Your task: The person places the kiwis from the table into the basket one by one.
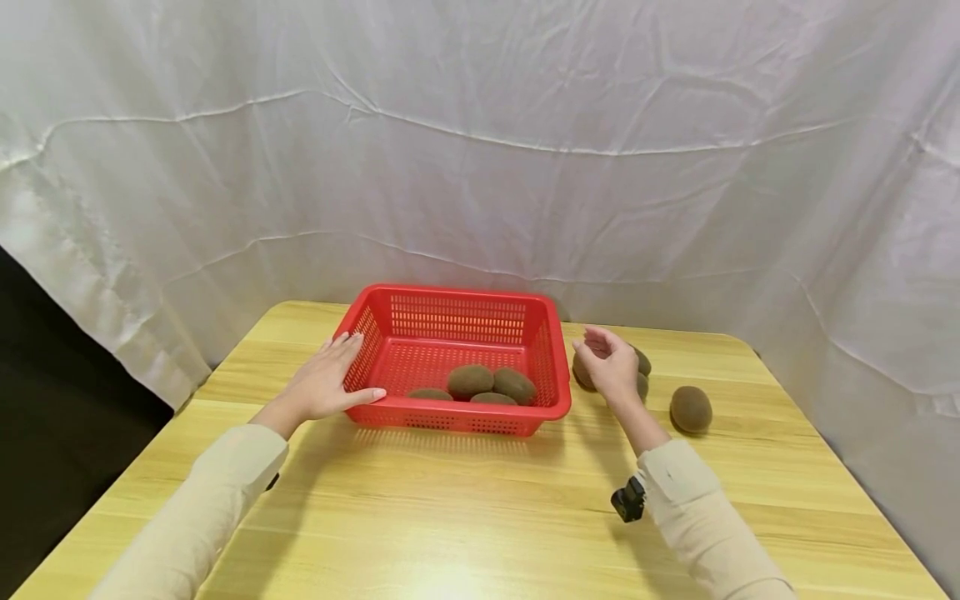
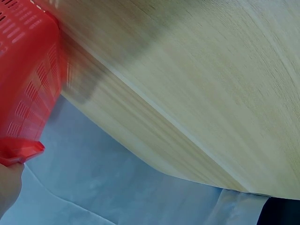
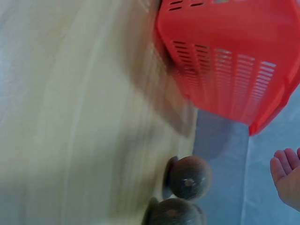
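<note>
A red plastic basket [image 1: 431, 409] stands on the table with several brown kiwis [image 1: 470, 382] near its front wall. My left hand [image 1: 326, 383] rests on the basket's left front corner, its fingers spread along the left rim and the thumb on the front rim. To the right of the basket, my right hand [image 1: 611, 367] hovers over a group of kiwis [image 1: 582, 373], partly hiding them. Its fingers are loosely bent, and nothing shows between them. In the right wrist view this hand [image 3: 288, 180] is raised away from two kiwis [image 3: 190, 178].
A single kiwi [image 1: 692, 409] lies farther right on the wooden table [image 1: 450, 517]. White cloth [image 1: 480, 192] hangs close behind the table and along its right side. Beyond the left edge is a dark area [image 1: 67, 400].
</note>
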### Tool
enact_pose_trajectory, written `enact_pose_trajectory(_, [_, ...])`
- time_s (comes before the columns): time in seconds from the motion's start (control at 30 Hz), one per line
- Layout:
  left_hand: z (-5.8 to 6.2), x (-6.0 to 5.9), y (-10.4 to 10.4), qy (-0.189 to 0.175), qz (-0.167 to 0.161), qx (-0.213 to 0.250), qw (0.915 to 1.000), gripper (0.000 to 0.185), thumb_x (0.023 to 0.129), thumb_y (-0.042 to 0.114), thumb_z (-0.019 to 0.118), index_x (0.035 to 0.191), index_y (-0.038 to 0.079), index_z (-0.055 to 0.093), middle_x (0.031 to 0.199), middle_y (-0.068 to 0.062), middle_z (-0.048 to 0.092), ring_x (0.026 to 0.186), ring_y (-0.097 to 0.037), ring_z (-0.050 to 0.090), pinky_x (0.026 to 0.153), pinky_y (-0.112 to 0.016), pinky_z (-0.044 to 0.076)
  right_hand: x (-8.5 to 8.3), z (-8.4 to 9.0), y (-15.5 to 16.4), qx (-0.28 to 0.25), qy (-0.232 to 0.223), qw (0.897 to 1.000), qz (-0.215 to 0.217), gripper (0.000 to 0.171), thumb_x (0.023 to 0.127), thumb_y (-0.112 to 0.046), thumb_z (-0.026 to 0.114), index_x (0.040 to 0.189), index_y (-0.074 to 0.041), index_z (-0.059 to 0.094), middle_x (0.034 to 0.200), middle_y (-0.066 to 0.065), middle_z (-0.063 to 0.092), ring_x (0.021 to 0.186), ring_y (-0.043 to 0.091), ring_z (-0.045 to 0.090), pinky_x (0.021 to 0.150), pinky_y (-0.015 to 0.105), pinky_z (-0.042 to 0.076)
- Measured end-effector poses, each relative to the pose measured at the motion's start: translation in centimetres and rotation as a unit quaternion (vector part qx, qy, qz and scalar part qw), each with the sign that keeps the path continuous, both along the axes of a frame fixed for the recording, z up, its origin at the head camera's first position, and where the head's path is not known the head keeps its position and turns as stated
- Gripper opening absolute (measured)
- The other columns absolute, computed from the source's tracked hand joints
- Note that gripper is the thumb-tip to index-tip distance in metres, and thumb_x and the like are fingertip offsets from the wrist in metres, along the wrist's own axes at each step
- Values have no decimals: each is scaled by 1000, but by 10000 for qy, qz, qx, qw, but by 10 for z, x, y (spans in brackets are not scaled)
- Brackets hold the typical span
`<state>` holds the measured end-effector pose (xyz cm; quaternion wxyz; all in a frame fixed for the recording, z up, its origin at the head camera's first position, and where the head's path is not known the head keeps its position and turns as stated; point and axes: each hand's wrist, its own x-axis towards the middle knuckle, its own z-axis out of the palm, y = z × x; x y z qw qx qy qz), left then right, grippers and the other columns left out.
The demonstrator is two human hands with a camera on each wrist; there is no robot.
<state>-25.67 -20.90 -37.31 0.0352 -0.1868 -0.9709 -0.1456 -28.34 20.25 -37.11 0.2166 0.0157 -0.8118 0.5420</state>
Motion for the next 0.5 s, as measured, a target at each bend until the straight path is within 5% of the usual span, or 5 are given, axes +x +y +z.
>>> enact_pose_trajectory(0.13, [0, 0, 0, 17, -4, -7, 10000, 99, 81, 60, 55, 144, -7, 19, 152, -23, 21, 142, -40, 14, 116, -52, 10, -1, -7, 4, -99, -144, 9995, -245, 36, 83, -8, 65, 117, 6, 59, 115, 25, 61, 107, 32, 59, 77, 5, 45])
enact_pose_trajectory(0.33, [-1, 0, 0, 72, -8, -42, 10000, 99, 81, 60, 54, 144, -7, 19, 152, -23, 21, 142, -40, 15, 116, -51, 11, -4, -16, 8, -47, -350, 9981, -504, 41, 85, -11, 65, 121, 6, 55, 120, 26, 57, 113, 35, 55, 98, 38, 46])
enact_pose_trajectory(0.5, [-1, 0, 0, 83, -26, -39, 10000, 99, 81, 60, 55, 144, -8, 20, 151, -23, 22, 142, -40, 15, 117, -51, 11, -8, -25, 10, 83, -315, 9962, -805, 45, 83, -10, 65, 123, 7, 54, 125, 26, 55, 117, 36, 53, 102, 41, 43])
